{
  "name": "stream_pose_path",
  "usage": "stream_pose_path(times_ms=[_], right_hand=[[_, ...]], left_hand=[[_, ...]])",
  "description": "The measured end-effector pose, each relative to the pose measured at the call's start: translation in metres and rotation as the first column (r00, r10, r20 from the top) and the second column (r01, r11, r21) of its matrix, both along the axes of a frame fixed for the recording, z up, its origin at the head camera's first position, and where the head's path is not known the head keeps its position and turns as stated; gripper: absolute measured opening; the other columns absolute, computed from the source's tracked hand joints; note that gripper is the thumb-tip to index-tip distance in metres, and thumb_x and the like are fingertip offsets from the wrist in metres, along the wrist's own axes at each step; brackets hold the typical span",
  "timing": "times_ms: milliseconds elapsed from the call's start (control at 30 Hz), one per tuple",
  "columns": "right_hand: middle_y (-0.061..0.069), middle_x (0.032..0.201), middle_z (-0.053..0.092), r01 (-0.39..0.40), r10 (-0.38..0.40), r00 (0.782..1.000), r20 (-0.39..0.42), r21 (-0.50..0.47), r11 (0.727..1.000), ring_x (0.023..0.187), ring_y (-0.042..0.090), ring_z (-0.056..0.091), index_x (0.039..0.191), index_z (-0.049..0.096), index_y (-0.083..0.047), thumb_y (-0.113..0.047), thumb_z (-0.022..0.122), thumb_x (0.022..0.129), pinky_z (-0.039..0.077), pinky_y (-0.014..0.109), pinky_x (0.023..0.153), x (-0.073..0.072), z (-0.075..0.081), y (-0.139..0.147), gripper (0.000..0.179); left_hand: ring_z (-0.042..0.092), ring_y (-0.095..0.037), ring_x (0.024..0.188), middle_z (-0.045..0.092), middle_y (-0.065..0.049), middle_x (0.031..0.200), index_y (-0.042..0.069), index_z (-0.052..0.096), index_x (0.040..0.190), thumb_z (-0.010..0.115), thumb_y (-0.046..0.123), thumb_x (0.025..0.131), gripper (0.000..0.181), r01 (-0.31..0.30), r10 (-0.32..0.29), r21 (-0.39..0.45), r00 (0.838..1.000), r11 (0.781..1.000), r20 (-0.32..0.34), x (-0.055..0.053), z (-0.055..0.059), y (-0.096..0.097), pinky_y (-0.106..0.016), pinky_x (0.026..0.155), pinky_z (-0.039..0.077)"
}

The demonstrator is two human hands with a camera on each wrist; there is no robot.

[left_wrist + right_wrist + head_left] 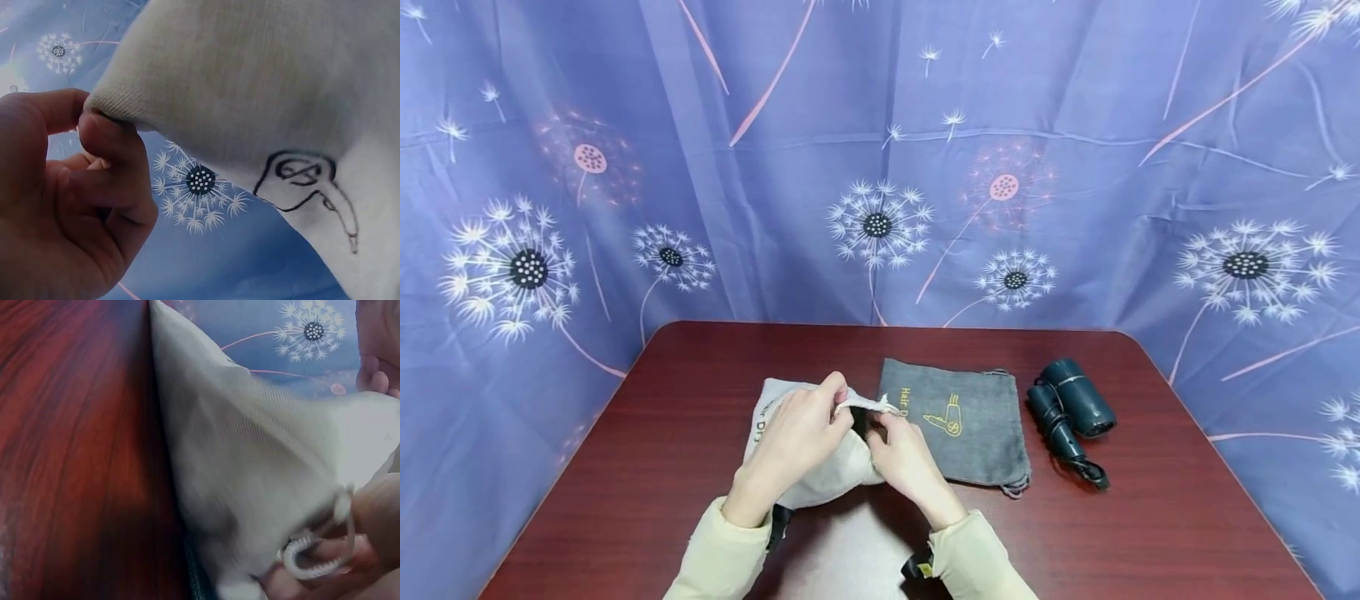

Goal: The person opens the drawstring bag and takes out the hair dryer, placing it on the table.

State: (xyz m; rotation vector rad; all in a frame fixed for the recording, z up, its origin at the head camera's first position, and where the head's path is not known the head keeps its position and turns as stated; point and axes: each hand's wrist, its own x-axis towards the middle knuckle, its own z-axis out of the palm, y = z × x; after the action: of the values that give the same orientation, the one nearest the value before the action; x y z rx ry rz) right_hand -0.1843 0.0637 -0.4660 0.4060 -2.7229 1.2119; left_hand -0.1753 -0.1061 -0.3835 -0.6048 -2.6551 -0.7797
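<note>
A light grey-white drawstring pouch [831, 483] with dark lettering is held above the table, its mouth toward the right. My left hand [799, 437] pinches the rim between thumb and forefinger. In the left wrist view the pouch cloth [219, 81] stretches away from that pinch and carries a dark hair dryer drawing [297, 172]. My right hand [908, 458] grips the mouth at its other side, beside the white cord [886, 406]. In the right wrist view a cord loop [312, 572] hangs over those fingers. Dark space shows within the mouth; the contents cannot be made out.
A dark grey pouch [985, 454] with yellow hair dryer print lies flat just right of my hands. Farther right rests a folded dark green hair dryer [1078, 400] with its cord bundled. The red-brown table [700, 392] meets a blue dandelion-patterned curtain [790, 250].
</note>
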Motion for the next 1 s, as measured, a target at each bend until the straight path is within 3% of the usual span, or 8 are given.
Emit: stream_pose_path(times_ms=[167,333,467,600,733,833,933,1000], right_hand=[[0.010,0.105,0.069,-0.043,0.037,0.988,0.147,0.041,0.998,0.096,0.026,0.063,0.117,0.064,-0.008,-0.027,0.068,0.085,0.050,0.041,0.080,0.001,-0.007,-0.003,0.037],[0.009,0.105,0.068,-0.072,0.112,0.965,0.237,-0.170,0.983,0.098,0.021,0.060,0.118,0.063,-0.005,-0.025,0.074,0.081,0.048,0.039,0.086,0.002,-0.013,-0.009,0.043],[0.011,0.106,0.067,-0.020,0.114,0.953,0.280,-0.317,0.948,0.099,0.022,0.058,0.116,0.064,-0.002,-0.022,0.076,0.080,0.047,0.040,0.088,0.001,-0.015,-0.010,0.043],[0.014,0.108,0.068,0.011,0.029,0.971,0.236,-0.167,0.986,0.102,0.028,0.061,0.119,0.065,-0.003,-0.026,0.075,0.079,0.048,0.042,0.087,-0.002,-0.015,-0.006,0.047],[0.004,0.093,0.070,-0.014,0.015,0.986,0.168,-0.006,1.000,0.088,0.023,0.064,0.108,0.070,-0.011,-0.027,0.073,0.079,0.050,0.038,0.076,-0.005,-0.012,0.000,0.033],[0.000,0.094,0.066,-0.073,0.100,0.972,0.214,-0.128,0.989,0.091,0.019,0.059,0.106,0.068,-0.010,-0.023,0.075,0.079,0.047,0.035,0.080,-0.005,-0.012,0.000,0.031],[0.007,0.112,0.061,-0.096,0.190,0.940,0.282,-0.317,0.944,0.108,0.022,0.053,0.123,0.057,-0.004,-0.022,0.078,0.079,0.044,0.038,0.091,-0.002,-0.012,-0.005,0.052],[0.008,0.114,0.059,-0.074,0.210,0.924,0.320,-0.389,0.918,0.109,0.022,0.051,0.127,0.051,-0.003,-0.021,0.079,0.078,0.044,0.037,0.090,-0.001,-0.012,-0.008,0.059]], left_hand=[[0.039,-0.008,0.052,0.035,0.011,0.055,0.018,0.045,0.079,0.057,0.006,0.080,0.017,0.030,-0.031,0.023,0.999,0.999,0.039,0.000,-0.004,0.002,-0.027,0.050,0.034],[0.039,-0.006,0.052,0.033,0.011,0.055,0.017,0.045,0.080,0.058,0.004,0.084,0.019,0.086,-0.090,0.070,0.994,0.994,0.057,-0.002,-0.010,0.005,-0.025,0.049,0.033],[0.039,-0.006,0.052,0.032,0.012,0.055,0.017,0.044,0.081,0.058,0.004,0.085,0.020,0.108,-0.114,0.093,0.991,0.990,0.065,-0.006,-0.014,0.005,-0.025,0.049,0.033],[0.039,-0.005,0.051,0.031,0.013,0.054,0.017,0.044,0.082,0.057,0.004,0.087,0.019,0.129,-0.138,0.092,0.986,0.987,0.098,-0.010,-0.017,0.005,-0.024,0.049,0.032],[0.037,-0.004,0.050,0.030,0.013,0.054,0.017,0.043,0.084,0.055,0.004,0.088,0.018,0.147,-0.160,0.105,0.979,0.983,0.129,-0.013,-0.018,0.006,-0.024,0.049,0.031],[0.036,-0.002,0.050,0.029,0.013,0.054,0.017,0.042,0.085,0.054,0.005,0.089,0.018,0.159,-0.173,0.109,0.976,0.981,0.129,-0.013,-0.017,0.008,-0.024,0.049,0.031],[0.035,-0.001,0.048,0.029,0.014,0.053,0.017,0.043,0.087,0.053,0.005,0.090,0.016,0.167,-0.181,0.120,0.976,0.979,0.118,-0.012,-0.017,0.010,-0.023,0.048,0.031],[0.035,-0.001,0.048,0.030,0.014,0.053,0.017,0.043,0.088,0.053,0.005,0.091,0.016,0.166,-0.179,0.122,0.978,0.979,0.108,-0.012,-0.017,0.011,-0.023,0.047,0.031]])
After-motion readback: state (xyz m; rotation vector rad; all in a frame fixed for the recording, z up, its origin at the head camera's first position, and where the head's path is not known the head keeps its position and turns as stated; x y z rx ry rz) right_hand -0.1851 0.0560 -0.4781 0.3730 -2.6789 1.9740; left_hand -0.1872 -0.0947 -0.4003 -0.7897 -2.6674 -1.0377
